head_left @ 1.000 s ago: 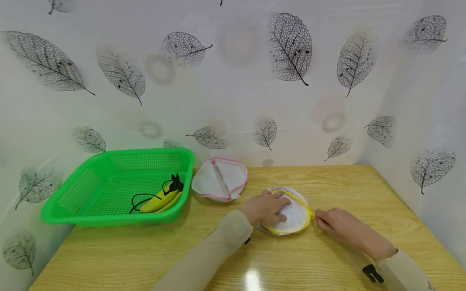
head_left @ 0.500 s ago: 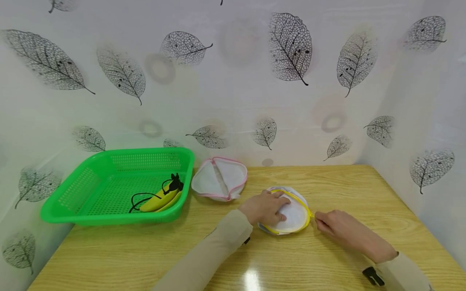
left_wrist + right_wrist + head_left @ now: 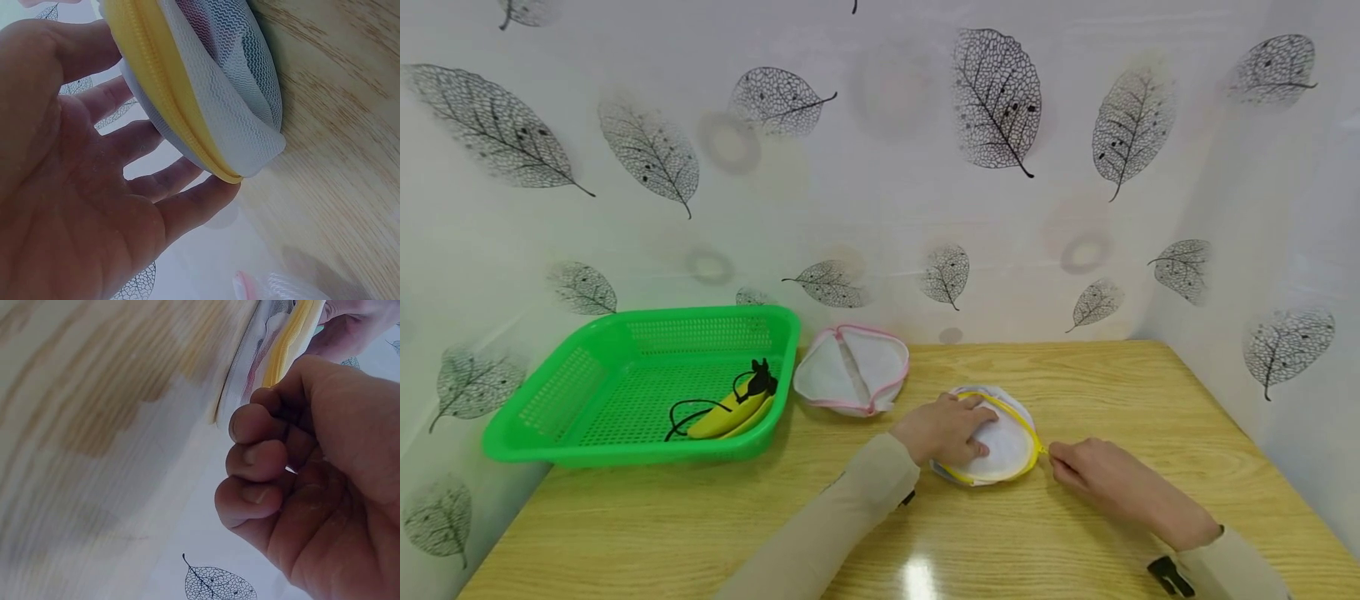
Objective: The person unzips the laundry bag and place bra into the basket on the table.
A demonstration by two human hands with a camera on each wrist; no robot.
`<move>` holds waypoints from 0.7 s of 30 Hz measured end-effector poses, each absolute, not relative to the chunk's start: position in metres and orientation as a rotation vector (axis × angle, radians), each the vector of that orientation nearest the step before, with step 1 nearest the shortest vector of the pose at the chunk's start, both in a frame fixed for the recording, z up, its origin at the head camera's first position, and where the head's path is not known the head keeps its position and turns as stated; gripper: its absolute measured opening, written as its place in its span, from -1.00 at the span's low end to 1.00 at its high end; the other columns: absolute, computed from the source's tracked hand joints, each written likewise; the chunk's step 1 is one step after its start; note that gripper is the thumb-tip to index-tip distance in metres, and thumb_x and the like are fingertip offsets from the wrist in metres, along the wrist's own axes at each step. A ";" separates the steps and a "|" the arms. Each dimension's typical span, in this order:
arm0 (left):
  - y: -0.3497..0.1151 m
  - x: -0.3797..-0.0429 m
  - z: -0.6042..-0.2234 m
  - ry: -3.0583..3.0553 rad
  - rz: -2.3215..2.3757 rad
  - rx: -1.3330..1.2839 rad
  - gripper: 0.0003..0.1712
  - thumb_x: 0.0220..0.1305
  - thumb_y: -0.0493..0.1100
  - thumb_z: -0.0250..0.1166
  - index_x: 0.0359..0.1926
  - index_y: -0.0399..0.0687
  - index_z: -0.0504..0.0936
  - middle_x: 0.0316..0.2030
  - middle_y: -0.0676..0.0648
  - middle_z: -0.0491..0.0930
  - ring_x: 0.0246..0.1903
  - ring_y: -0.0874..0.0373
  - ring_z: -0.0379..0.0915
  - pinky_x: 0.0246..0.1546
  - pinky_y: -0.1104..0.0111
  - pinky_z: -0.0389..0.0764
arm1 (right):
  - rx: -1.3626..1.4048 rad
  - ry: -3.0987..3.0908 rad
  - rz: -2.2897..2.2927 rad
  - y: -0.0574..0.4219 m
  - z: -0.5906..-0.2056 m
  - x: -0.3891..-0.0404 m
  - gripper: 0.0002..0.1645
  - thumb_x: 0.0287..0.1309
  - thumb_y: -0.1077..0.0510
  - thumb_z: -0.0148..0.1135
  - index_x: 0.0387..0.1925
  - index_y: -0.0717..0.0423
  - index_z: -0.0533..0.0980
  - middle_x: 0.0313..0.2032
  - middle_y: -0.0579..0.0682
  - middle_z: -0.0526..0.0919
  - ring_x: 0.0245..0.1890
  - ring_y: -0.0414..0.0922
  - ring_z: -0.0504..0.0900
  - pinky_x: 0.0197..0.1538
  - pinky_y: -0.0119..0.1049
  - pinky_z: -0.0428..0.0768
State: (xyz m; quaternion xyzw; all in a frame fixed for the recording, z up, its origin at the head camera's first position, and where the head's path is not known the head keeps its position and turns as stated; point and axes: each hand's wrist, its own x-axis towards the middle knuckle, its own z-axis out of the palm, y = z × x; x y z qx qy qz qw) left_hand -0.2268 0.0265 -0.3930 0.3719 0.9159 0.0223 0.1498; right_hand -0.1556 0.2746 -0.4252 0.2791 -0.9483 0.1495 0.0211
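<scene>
A round white mesh laundry bag (image 3: 1006, 446) with a yellow zipper band (image 3: 169, 94) lies on the table. My left hand (image 3: 953, 427) rests on its top with fingers spread and pressing down; in the left wrist view the fingertips touch the bag's rim. Reddish and greenish tints show through the mesh. At the bag's right edge, my right hand (image 3: 1101, 475) pinches the yellow zipper's end with thumb and curled index finger, the other fingers folded in. The pull itself is mostly hidden by those fingers.
Behind and to the left lies a second white mesh bag (image 3: 880, 367) with pink trim. A green plastic basket (image 3: 535, 437) stands at the table's left, holding a yellow banana-shaped item (image 3: 730, 415) with a black cord. Leaf-printed curtain surrounds the wooden table (image 3: 880, 533).
My right hand has shifted very slightly towards the table's front, its grip unchanged. My left hand and the bag stay in place.
</scene>
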 end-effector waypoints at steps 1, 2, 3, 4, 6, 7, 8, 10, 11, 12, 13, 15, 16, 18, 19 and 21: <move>0.027 -0.227 -0.393 2.630 0.062 1.071 -0.37 0.49 0.18 0.15 0.51 0.32 0.32 0.57 0.09 0.19 0.51 -0.08 0.21 0.43 0.16 0.40 | 0.864 -2.942 0.461 0.275 -0.425 -0.155 -0.59 0.39 0.27 0.16 -0.55 -0.16 0.31 -0.64 -0.37 0.10 -0.63 -0.47 0.03 -0.53 -0.54 0.15; 0.027 -0.227 -0.394 2.629 0.061 1.072 -0.37 0.49 0.18 0.15 0.50 0.32 0.32 0.57 0.08 0.19 0.51 -0.08 0.21 0.44 0.17 0.40 | 0.861 -2.943 0.459 0.275 -0.425 -0.155 -0.59 0.39 0.27 0.16 -0.55 -0.16 0.31 -0.64 -0.37 0.10 -0.63 -0.47 0.03 -0.53 -0.54 0.15; 0.027 -0.227 -0.394 2.629 0.062 1.072 -0.37 0.49 0.18 0.15 0.50 0.32 0.32 0.57 0.08 0.19 0.51 -0.08 0.20 0.44 0.16 0.39 | 0.859 -2.947 0.459 0.275 -0.425 -0.155 -0.59 0.39 0.27 0.16 -0.55 -0.17 0.31 -0.64 -0.37 0.10 -0.63 -0.47 0.03 -0.53 -0.54 0.14; 0.027 -0.227 -0.394 2.629 0.062 1.072 -0.37 0.48 0.18 0.15 0.50 0.31 0.32 0.57 0.08 0.19 0.51 -0.08 0.20 0.44 0.17 0.39 | 0.855 -2.950 0.461 0.274 -0.425 -0.155 -0.59 0.39 0.27 0.16 -0.55 -0.17 0.31 -0.64 -0.37 0.10 -0.63 -0.47 0.03 -0.53 -0.54 0.14; 0.027 -0.227 -0.394 2.629 0.063 1.069 -0.37 0.48 0.18 0.15 0.50 0.32 0.32 0.58 0.08 0.19 0.51 -0.08 0.20 0.44 0.16 0.39 | 0.864 -2.944 0.463 0.274 -0.425 -0.154 -0.59 0.38 0.27 0.16 -0.55 -0.17 0.31 -0.64 -0.37 0.11 -0.63 -0.48 0.04 -0.53 -0.54 0.15; 0.027 -0.227 -0.395 2.628 0.063 1.069 -0.37 0.48 0.18 0.15 0.50 0.32 0.32 0.58 0.08 0.18 0.52 -0.08 0.19 0.44 0.16 0.39 | 0.871 -2.941 0.465 0.274 -0.425 -0.154 -0.59 0.38 0.27 0.16 -0.55 -0.17 0.32 -0.64 -0.37 0.11 -0.63 -0.48 0.04 -0.53 -0.54 0.15; 0.027 -0.227 -0.394 2.629 0.066 1.069 -0.37 0.48 0.19 0.15 0.50 0.32 0.32 0.57 0.09 0.19 0.52 -0.08 0.19 0.44 0.16 0.39 | 0.874 -2.938 0.467 0.274 -0.425 -0.154 -0.59 0.38 0.27 0.16 -0.55 -0.18 0.32 -0.64 -0.38 0.12 -0.63 -0.48 0.04 -0.53 -0.54 0.15; 0.027 -0.227 -0.394 2.630 0.068 1.073 -0.37 0.48 0.18 0.16 0.50 0.32 0.33 0.57 0.08 0.19 0.52 -0.07 0.19 0.45 0.17 0.38 | 0.879 -2.936 0.471 0.273 -0.425 -0.153 -0.59 0.38 0.27 0.16 -0.55 -0.18 0.32 -0.64 -0.38 0.12 -0.63 -0.48 0.04 -0.53 -0.54 0.15; 0.027 -0.227 -0.394 2.630 0.068 1.077 -0.37 0.48 0.18 0.16 0.50 0.31 0.33 0.57 0.08 0.19 0.52 -0.07 0.19 0.45 0.17 0.37 | 0.883 -2.935 0.468 0.273 -0.425 -0.153 -0.59 0.38 0.27 0.16 -0.55 -0.18 0.32 -0.64 -0.38 0.13 -0.63 -0.48 0.05 -0.53 -0.54 0.15; 0.026 -0.227 -0.395 2.629 0.069 1.083 -0.37 0.48 0.17 0.16 0.50 0.30 0.33 0.57 0.07 0.20 0.52 -0.07 0.19 0.46 0.17 0.36 | 0.876 -2.939 0.468 0.273 -0.425 -0.153 -0.58 0.38 0.27 0.16 -0.55 -0.18 0.31 -0.64 -0.38 0.13 -0.63 -0.48 0.05 -0.53 -0.54 0.15; 0.026 -0.228 -0.395 2.629 0.069 1.089 -0.37 0.48 0.17 0.16 0.50 0.30 0.33 0.57 0.06 0.20 0.52 -0.07 0.19 0.47 0.18 0.35 | 0.872 -2.940 0.464 0.273 -0.425 -0.153 -0.59 0.38 0.27 0.16 -0.55 -0.18 0.32 -0.64 -0.38 0.13 -0.63 -0.48 0.05 -0.53 -0.53 0.15; 0.026 -0.228 -0.394 2.627 0.068 1.097 -0.37 0.49 0.16 0.15 0.50 0.28 0.33 0.57 0.06 0.20 0.52 -0.07 0.18 0.48 0.18 0.33 | 0.861 -2.945 0.459 0.273 -0.425 -0.153 -0.58 0.38 0.27 0.16 -0.56 -0.18 0.32 -0.64 -0.38 0.13 -0.63 -0.48 0.05 -0.53 -0.53 0.15; 0.026 -0.228 -0.394 2.626 0.068 1.101 -0.37 0.49 0.16 0.15 0.50 0.28 0.33 0.57 0.05 0.20 0.52 -0.07 0.19 0.48 0.19 0.32 | 0.859 -2.943 0.453 0.273 -0.425 -0.153 -0.58 0.37 0.27 0.16 -0.56 -0.18 0.31 -0.65 -0.38 0.12 -0.63 -0.48 0.05 -0.53 -0.53 0.15; 0.026 -0.228 -0.394 2.626 0.065 1.107 -0.38 0.49 0.16 0.16 0.50 0.28 0.33 0.57 0.06 0.21 0.52 -0.06 0.18 0.49 0.20 0.31 | 0.852 -2.940 0.447 0.273 -0.425 -0.153 -0.58 0.36 0.27 0.16 -0.57 -0.19 0.31 -0.65 -0.39 0.12 -0.64 -0.48 0.05 -0.54 -0.53 0.15; 0.026 -0.228 -0.395 2.626 0.062 1.107 -0.38 0.49 0.16 0.15 0.50 0.28 0.33 0.57 0.06 0.21 0.53 -0.05 0.18 0.49 0.20 0.31 | 0.848 -2.938 0.446 0.272 -0.424 -0.153 -0.58 0.36 0.27 0.16 -0.57 -0.19 0.31 -0.65 -0.39 0.12 -0.64 -0.48 0.05 -0.54 -0.53 0.15; 0.026 -0.228 -0.395 2.629 0.058 1.101 -0.37 0.48 0.17 0.16 0.50 0.29 0.33 0.56 0.07 0.21 0.52 -0.05 0.19 0.49 0.19 0.32 | 0.836 -2.942 0.445 0.271 -0.423 -0.153 -0.58 0.36 0.26 0.16 -0.57 -0.20 0.31 -0.65 -0.38 0.11 -0.64 -0.48 0.05 -0.54 -0.53 0.16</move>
